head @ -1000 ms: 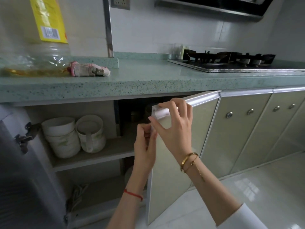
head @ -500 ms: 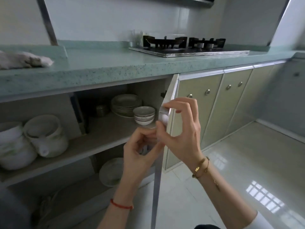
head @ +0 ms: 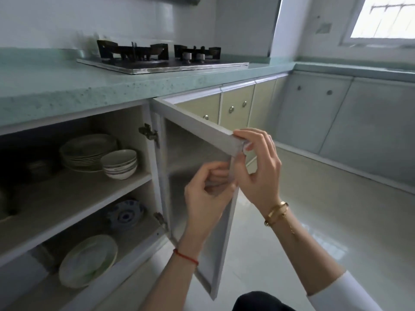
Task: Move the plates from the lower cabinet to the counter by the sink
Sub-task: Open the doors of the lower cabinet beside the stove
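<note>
- Head view: the lower cabinet stands open, its door (head: 177,176) swung out toward the near right, inner face showing.
- The right hand (head: 258,167) grips the door's top free corner, fingers curled over the upper edge and thumb against the side edge.
- The left hand (head: 206,194) sits just below it, fingers curled, pinching the same free edge from the inner side; the two hands nearly touch.
- A gold bracelet (head: 277,213) is on the right wrist and a red string (head: 185,257) on the left.
- On the upper shelf, a stack of plates (head: 87,151) sits toward the far side, with a stack of bowls (head: 120,163) just to its right, touching it.
- On the bottom shelf, a white plate (head: 88,260) lies near the front edge; a blue-patterned dish (head: 125,215) rests farther back and to the right.
- Above, the green speckled counter (head: 67,86) carries a gas stove (head: 161,57) at the far side.
- Closed cabinet doors run on to the right.
</note>
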`<state>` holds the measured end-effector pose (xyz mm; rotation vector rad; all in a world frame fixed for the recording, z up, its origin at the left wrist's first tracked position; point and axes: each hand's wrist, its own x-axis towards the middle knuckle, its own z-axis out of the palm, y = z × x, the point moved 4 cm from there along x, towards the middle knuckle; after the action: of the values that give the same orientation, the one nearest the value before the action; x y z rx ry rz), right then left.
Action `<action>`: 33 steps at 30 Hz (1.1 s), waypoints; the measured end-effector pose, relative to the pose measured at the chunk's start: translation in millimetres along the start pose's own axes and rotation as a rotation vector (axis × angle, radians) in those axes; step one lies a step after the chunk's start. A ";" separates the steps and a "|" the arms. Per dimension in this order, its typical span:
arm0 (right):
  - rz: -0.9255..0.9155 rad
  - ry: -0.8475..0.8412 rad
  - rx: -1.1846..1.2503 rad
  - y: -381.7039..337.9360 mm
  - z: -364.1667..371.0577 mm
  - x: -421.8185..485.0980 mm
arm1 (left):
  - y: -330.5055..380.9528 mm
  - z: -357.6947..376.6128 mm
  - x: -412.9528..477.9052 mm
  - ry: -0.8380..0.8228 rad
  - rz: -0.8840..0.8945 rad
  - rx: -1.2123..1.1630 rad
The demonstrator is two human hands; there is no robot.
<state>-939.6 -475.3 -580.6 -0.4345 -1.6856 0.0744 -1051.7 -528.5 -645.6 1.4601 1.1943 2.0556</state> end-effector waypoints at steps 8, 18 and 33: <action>0.061 -0.066 -0.177 58.2 -25.9 13.4 | -31.8 56.9 30.7 0.049 0.026 0.112; 0.136 -0.193 -0.232 100.4 -32.6 30.8 | -45.0 90.0 58.4 0.085 0.073 0.213; 0.074 0.025 -0.267 64.2 -29.2 33.2 | -41.2 53.3 43.1 -0.009 0.026 0.121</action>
<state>-899.2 -411.0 -563.3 -0.6951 -1.6605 -0.1021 -1028.9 -451.8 -646.3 1.5445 1.3232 2.0232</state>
